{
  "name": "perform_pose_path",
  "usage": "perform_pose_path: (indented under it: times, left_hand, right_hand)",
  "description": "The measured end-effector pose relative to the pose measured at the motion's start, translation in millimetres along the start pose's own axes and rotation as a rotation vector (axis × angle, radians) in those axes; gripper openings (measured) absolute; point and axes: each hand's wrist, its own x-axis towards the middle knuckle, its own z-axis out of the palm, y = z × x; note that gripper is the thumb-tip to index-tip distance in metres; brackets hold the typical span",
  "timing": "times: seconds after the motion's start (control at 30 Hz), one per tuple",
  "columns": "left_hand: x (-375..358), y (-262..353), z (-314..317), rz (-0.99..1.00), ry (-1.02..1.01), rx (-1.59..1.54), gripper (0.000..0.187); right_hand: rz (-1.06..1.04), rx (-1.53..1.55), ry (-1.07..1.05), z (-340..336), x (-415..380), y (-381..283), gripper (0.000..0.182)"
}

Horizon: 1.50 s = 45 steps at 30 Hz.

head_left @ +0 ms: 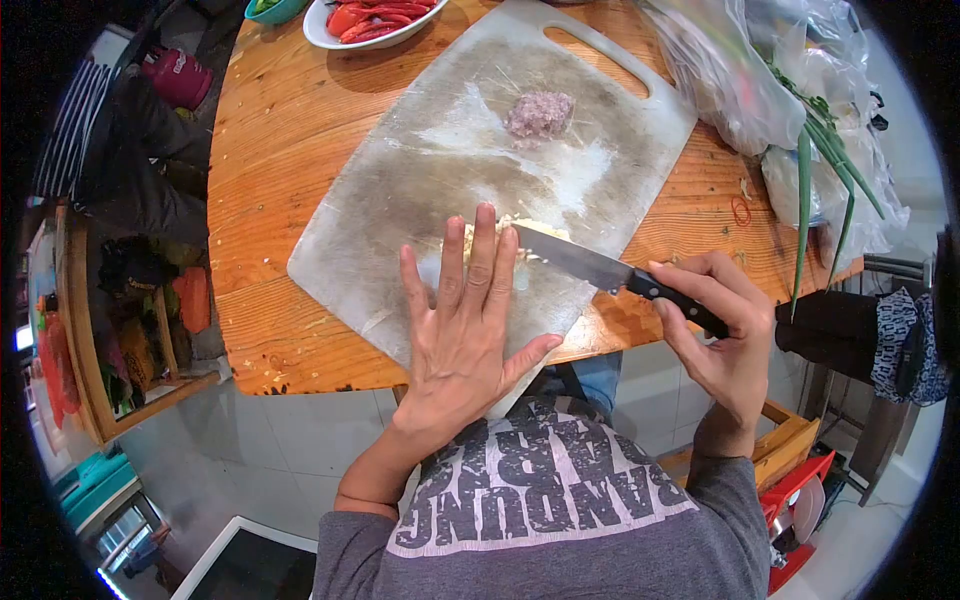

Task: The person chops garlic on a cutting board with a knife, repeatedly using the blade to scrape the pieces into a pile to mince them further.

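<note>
My right hand (pixel 722 325) grips the black handle of a kitchen knife (pixel 580 262), its blade pointing left across the cutting board (pixel 370 215). The blade's tip end lies at a small heap of finely chopped pale yellow food, perhaps garlic (pixel 545 228). My left hand (pixel 462 305) is spread flat, palm down, over the near part of the board, fingers pointing away from me. Its fingertips cover part of the yellow heap and reach close to the knife tip. Farther up the board sits a small mound of minced purplish-pink food (pixel 540 116), perhaps shallot.
A white bowl of red chillies (pixel 372 22) and a teal bowl (pixel 275 10) stand at the table's far left. Plastic bags (pixel 735 75) and green onion stalks (pixel 822 150) lie at the right. The wooden table (pixel 262 235) ends just in front of me.
</note>
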Motion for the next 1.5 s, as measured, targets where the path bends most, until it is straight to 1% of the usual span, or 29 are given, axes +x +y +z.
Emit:
perform_pose_path:
  times: [0.07, 0.17, 0.23, 0.33, 0.47, 0.57, 0.63, 0.73, 0.83, 0.93, 1.03, 1.13, 1.23, 1.27, 1.37, 1.5]
  left_hand:
    - [-0.1, -0.4, -1.1, -0.021, -0.032, 0.006, 0.104]
    - [-0.5, -1.4, -1.5, -0.004, -0.012, -0.006, 0.100]
    - [-0.3, -0.5, -3.7, 0.010, 0.021, -0.011, 0.093]
    - [1.9, -0.3, -9.2, 0.010, 0.081, -0.029, 0.083]
    - [5.4, -3.7, -14.0, 0.011, 0.155, -0.028, 0.073]
    - [10.1, -0.7, -15.5, 0.008, 0.215, -0.019, 0.073]
    - [12.1, 0.0, -17.0, -0.004, 0.203, -0.007, 0.073]
    - [11.5, -0.4, -16.7, -0.012, 0.183, 0.006, 0.074]
    - [8.0, -3.8, -14.7, -0.019, 0.167, 0.005, 0.074]
    - [5.0, -5.5, -16.1, -0.016, 0.163, -0.016, 0.074]
    - [1.8, -4.9, -19.9, -0.002, 0.171, -0.058, 0.073]
    - [0.0, -5.9, -19.0, 0.000, 0.189, -0.062, 0.069]
    - [0.7, -2.9, -19.2, 0.012, 0.197, -0.042, 0.068]
    - [0.8, -1.2, -19.0, 0.019, 0.196, -0.034, 0.069]
    - [-0.2, 8.0, -16.1, 0.075, 0.157, -0.015, 0.070]
    - [-0.3, 12.4, -13.0, 0.107, 0.122, 0.006, 0.070]
  right_hand:
    - [0.027, -0.003, 0.019, -6.0, -1.9, 0.5, 0.030]
    - [0.064, 0.005, 0.062, -10.7, -4.4, 2.6, 0.030]
    - [0.077, -0.027, 0.092, -11.0, -5.5, 2.8, 0.031]
    - [0.108, -0.017, 0.072, -5.7, -4.0, 4.2, 0.031]
    - [0.059, 0.019, 0.079, 5.0, 0.5, 8.7, 0.029]
    - [0.029, 0.033, 0.068, 6.5, 1.2, 14.0, 0.028]
    - [0.018, 0.022, 0.060, 4.7, 1.7, 13.3, 0.028]
    - [0.070, 0.062, 0.054, 3.0, 0.1, 12.3, 0.028]
    - [0.055, 0.060, 0.047, -1.6, -2.1, 15.6, 0.030]
    - [0.084, 0.031, 0.066, -7.9, -4.4, 16.0, 0.031]
    - [-0.061, -0.073, 0.118, -6.8, -1.7, 21.4, 0.032]
    - [-0.225, -0.300, 0.116, -6.6, 3.7, 14.2, 0.033]
    - [-0.335, -0.393, 0.155, 1.6, 7.4, 12.3, 0.034]
    - [-0.370, -0.409, 0.167, 6.7, 10.1, 13.1, 0.033]
    - [-0.380, -0.394, 0.154, 14.9, 15.5, 10.0, 0.031]
    - [-0.430, -0.290, 0.180, 26.2, 22.6, 10.1, 0.029]
